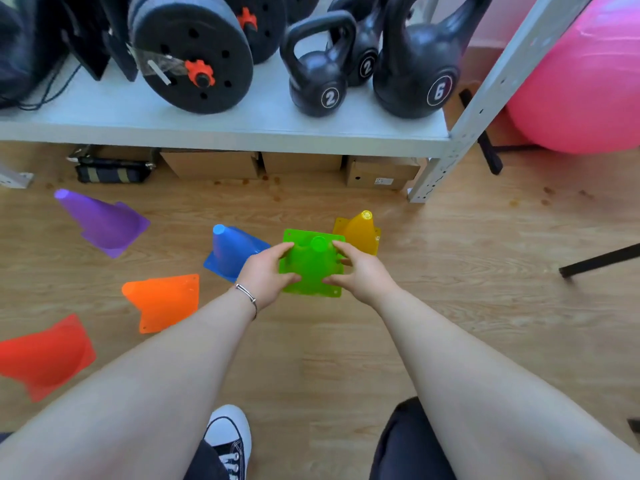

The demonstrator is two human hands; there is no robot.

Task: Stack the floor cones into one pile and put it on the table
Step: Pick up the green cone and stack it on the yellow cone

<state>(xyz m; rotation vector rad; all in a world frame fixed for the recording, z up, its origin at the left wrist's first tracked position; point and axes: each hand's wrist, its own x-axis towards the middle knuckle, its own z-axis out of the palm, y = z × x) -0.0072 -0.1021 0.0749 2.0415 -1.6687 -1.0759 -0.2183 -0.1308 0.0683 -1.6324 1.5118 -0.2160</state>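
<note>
- green cone (pixel 311 268), centre frame: looking like translucent glossy plastic
- floor (pixel 450 306): showing pale wood grain, smooth, slight sheen
- shelf (pixel 242 129), upper frame: appearing as grey painted metal, matt
- kettlebells (pixel 322 81), top right: showing black, lightly textured, semi-gloss
- boxes (pixel 214 164) under shelf: looking like plain matt cardboard

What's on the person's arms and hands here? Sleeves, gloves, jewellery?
Both forearms are bare: no sleeves and no gloves in view. The left hand has a thin silver bangle at the wrist. The right hand and its wrist carry nothing visible, with no watch or ring that I can make out.
</note>
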